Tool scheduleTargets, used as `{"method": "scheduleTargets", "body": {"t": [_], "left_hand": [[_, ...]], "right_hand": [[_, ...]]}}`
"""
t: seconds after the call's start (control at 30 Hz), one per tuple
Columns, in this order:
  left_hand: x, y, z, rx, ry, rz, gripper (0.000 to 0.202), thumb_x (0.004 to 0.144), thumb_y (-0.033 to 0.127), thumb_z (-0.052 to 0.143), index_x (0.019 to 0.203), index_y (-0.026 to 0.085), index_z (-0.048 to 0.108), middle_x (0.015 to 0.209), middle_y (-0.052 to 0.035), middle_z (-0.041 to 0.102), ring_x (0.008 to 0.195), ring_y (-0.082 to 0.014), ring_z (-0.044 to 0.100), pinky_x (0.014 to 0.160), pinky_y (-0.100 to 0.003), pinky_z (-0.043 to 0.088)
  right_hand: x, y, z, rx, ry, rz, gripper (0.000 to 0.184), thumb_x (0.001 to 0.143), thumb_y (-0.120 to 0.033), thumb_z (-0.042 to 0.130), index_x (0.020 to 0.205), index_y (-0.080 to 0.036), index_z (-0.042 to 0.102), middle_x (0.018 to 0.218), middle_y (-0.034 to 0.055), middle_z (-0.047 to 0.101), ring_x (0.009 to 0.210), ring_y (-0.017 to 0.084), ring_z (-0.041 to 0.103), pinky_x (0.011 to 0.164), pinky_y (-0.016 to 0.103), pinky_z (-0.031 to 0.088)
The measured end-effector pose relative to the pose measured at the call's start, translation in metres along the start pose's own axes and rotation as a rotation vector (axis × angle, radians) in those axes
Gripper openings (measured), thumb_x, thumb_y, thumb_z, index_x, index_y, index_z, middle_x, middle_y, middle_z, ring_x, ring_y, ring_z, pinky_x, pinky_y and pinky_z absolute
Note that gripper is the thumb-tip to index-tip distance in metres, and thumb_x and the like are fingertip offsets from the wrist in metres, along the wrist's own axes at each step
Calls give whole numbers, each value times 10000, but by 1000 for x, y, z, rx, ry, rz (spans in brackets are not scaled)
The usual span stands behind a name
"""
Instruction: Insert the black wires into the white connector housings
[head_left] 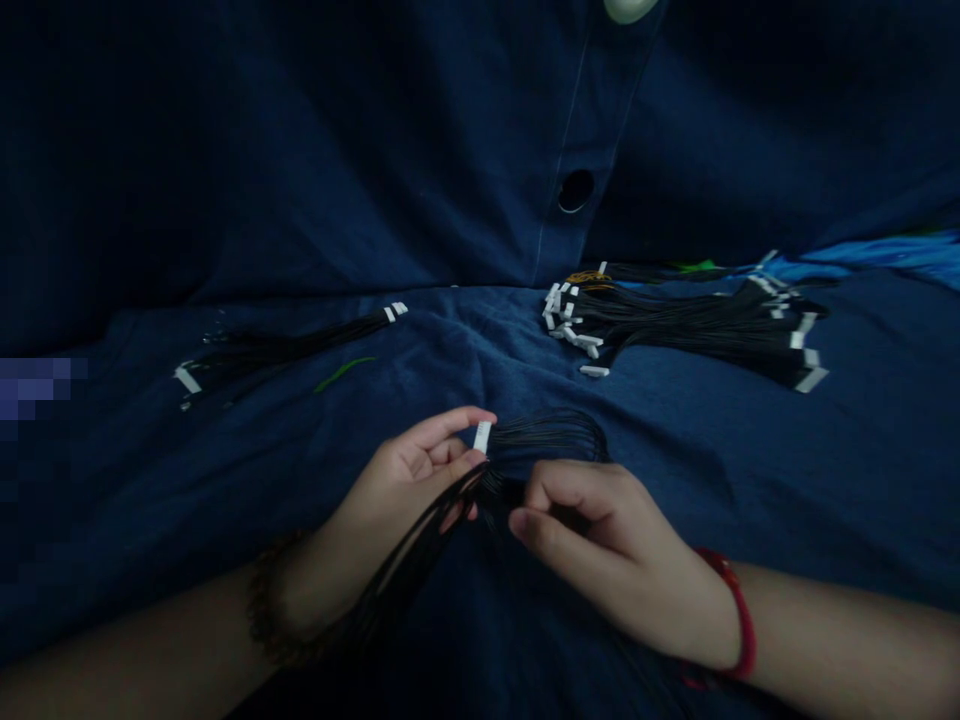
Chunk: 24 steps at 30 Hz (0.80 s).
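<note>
Between the thumb and forefinger of my left hand (420,475) is a white connector (482,437), pinched at its two ends. Thin black wires (551,428) run out of it to the right and bend back in a loop toward my right hand (607,530). More black wires (420,545) hang from below the connector across my left wrist. The thumb and forefinger of my right hand are closed on the dark wires just right of the connector. Its other fingers are curled, and what lies inside them is hidden.
On the dark blue cloth (480,340), a bundle of black cables with white connectors (675,325) lies at the right. A smaller bundle (300,340) lies at the left, near a green strand (343,372). Blue wires (877,255) reach in from the far right.
</note>
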<state>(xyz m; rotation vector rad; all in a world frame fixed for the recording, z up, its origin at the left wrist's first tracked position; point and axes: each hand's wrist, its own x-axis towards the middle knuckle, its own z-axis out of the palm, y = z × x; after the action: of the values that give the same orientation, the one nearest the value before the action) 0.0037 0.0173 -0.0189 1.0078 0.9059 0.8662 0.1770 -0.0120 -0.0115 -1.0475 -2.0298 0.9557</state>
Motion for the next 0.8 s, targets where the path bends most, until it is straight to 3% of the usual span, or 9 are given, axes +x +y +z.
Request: {"method": "scheduleTargets", "body": {"t": [0.2,0.47,0.63,0.8], "left_hand": [[-1,1,0,11,9,-6,368,703,142,630,1059,166,541,551,60,533,413,-55,494,354,-120,349],[0,2,0,22,16,1,391,692,157,638,1071,155,540,563,55,518,412,-67,511,338,-129,326],[2,0,-2,23,-3,19,374,690,157,639,1053,151,549,537,61,510,400,-60,486,330,-121,311],[1,1,-1,29,7,-2,374,690,168,644,1052,153,547,554,55,517,402,-62,499,337,-121,322]], "right_hand": [[-1,0,0,-6,36,-20,223,782,-159,481,579,-173,390,545,-56,401,513,66,371,506,203,281],[3,3,0,80,-59,68,262,840,-271,436,598,-170,444,512,-62,371,474,67,336,435,184,290],[0,0,2,-1,-47,80,141,717,-200,587,630,-164,483,558,-57,465,507,66,411,485,188,313],[-2,-7,-3,-93,-53,78,136,776,-194,523,644,-162,527,558,-50,493,510,64,436,495,194,307]]}}
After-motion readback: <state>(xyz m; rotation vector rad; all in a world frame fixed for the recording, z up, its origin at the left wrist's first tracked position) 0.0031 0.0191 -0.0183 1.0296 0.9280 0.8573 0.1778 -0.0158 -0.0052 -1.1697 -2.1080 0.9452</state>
